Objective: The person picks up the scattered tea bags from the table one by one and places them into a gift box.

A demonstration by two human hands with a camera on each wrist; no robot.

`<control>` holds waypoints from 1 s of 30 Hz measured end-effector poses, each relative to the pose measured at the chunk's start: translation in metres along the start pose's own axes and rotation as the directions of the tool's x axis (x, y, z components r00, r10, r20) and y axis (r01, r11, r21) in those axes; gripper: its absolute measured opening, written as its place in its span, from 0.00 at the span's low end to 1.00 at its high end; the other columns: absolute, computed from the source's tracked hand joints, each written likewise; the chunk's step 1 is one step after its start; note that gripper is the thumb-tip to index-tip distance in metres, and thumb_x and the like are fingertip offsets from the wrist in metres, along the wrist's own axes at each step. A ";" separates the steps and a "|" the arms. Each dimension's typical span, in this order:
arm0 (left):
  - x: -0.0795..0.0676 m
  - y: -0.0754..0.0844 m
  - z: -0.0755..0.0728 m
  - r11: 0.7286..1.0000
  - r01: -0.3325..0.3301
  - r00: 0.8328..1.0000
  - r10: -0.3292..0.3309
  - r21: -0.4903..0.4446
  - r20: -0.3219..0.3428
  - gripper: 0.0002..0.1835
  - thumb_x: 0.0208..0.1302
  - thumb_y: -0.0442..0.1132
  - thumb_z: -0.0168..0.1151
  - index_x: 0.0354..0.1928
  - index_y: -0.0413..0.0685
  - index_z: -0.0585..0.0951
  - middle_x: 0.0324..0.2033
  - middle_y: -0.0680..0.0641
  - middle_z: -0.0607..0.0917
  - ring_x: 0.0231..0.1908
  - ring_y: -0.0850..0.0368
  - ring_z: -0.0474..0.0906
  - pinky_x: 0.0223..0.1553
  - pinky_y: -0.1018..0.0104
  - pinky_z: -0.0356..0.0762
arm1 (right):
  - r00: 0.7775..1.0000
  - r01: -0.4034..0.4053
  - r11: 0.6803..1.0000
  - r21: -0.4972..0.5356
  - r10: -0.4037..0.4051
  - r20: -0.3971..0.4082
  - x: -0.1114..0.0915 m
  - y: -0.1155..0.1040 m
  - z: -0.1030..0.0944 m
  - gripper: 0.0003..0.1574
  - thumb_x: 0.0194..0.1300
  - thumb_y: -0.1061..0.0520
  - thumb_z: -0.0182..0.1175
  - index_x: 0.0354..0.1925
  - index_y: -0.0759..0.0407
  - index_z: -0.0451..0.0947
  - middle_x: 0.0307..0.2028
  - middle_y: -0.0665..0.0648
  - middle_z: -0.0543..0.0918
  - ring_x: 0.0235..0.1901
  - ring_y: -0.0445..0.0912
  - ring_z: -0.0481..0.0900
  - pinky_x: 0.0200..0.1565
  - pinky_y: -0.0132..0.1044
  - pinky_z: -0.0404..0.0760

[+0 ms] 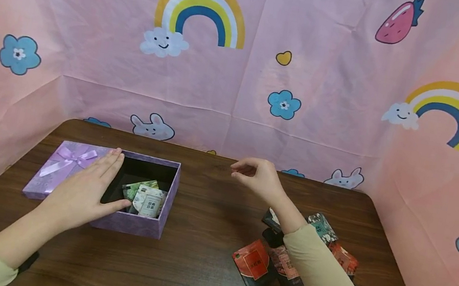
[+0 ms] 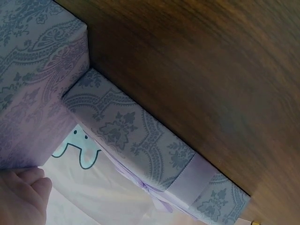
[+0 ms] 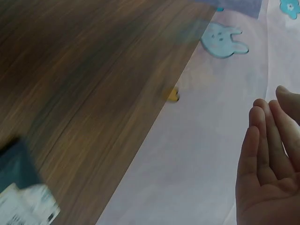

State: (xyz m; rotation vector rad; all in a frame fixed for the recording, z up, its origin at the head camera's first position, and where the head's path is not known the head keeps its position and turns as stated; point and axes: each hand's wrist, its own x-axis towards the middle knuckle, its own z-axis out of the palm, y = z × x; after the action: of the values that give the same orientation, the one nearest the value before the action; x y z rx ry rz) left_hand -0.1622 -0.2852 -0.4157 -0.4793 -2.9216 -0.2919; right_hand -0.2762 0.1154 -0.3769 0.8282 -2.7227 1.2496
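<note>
A dark brown, wood-grained worktop [image 1: 197,271] with rounded far corners spans the lower head view. Left of centre sits an open purple patterned rectangular box [image 1: 130,224], a lilac ribbon-bowed lid [image 1: 57,170] beside it; lower right, flat red, black and green square packets [image 1: 253,263].

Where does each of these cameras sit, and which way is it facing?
Head: worn on the head, looking forward and down at the table, purple box, packets and printed backdrop; both the left hand and right hand show, with forearms.
Left wrist: worn there, facing the box's patterned side and the lid; some left-hand fingers show at lower left.
Right wrist: worn there, looking across the table's edge to the backdrop; the right palm and fingers show.
Shared: head and left wrist both see box and lid.
</note>
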 end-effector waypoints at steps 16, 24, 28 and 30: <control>0.000 0.000 0.001 1.000 -0.005 1.000 0.005 -0.004 -0.003 0.62 0.66 0.70 0.66 0.83 0.31 0.51 0.83 0.30 0.52 0.83 0.32 0.52 0.79 0.33 0.59 | 0.987 -0.152 0.986 -0.068 0.147 -0.072 -0.044 0.048 -0.045 0.14 0.70 0.59 0.71 0.53 0.60 0.89 0.47 0.62 0.92 0.45 0.56 0.91 0.48 0.47 0.91; -0.001 -0.001 0.002 1.000 -0.016 1.000 0.016 0.002 -0.026 0.62 0.67 0.69 0.65 0.83 0.31 0.51 0.83 0.30 0.52 0.83 0.32 0.52 0.80 0.35 0.58 | 0.964 -0.257 0.965 -0.045 0.253 -0.078 -0.065 0.069 -0.059 0.18 0.71 0.58 0.70 0.56 0.63 0.87 0.49 0.65 0.91 0.48 0.59 0.90 0.48 0.48 0.91; -0.001 -0.002 0.003 1.000 -0.022 0.999 0.022 0.000 -0.030 0.62 0.67 0.69 0.66 0.83 0.31 0.51 0.83 0.30 0.52 0.83 0.33 0.52 0.79 0.33 0.59 | 0.957 -0.282 0.959 -0.045 0.277 -0.092 -0.073 0.080 -0.063 0.19 0.71 0.58 0.71 0.56 0.66 0.86 0.48 0.66 0.91 0.46 0.58 0.90 0.46 0.45 0.90; -0.001 -0.002 0.003 1.000 -0.024 0.999 0.024 0.000 -0.031 0.62 0.67 0.69 0.66 0.83 0.31 0.51 0.84 0.30 0.52 0.83 0.33 0.52 0.79 0.33 0.59 | 0.952 -0.295 0.954 -0.048 0.289 -0.098 -0.078 0.086 -0.064 0.19 0.70 0.59 0.71 0.56 0.67 0.86 0.47 0.66 0.91 0.45 0.57 0.91 0.44 0.41 0.90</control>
State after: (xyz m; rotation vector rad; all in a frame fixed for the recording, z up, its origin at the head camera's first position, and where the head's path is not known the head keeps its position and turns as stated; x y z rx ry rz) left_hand -0.1627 -0.2863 -0.4192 -0.5050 -2.8837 -0.2944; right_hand -0.2628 0.2422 -0.4120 0.3602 -2.8690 1.2040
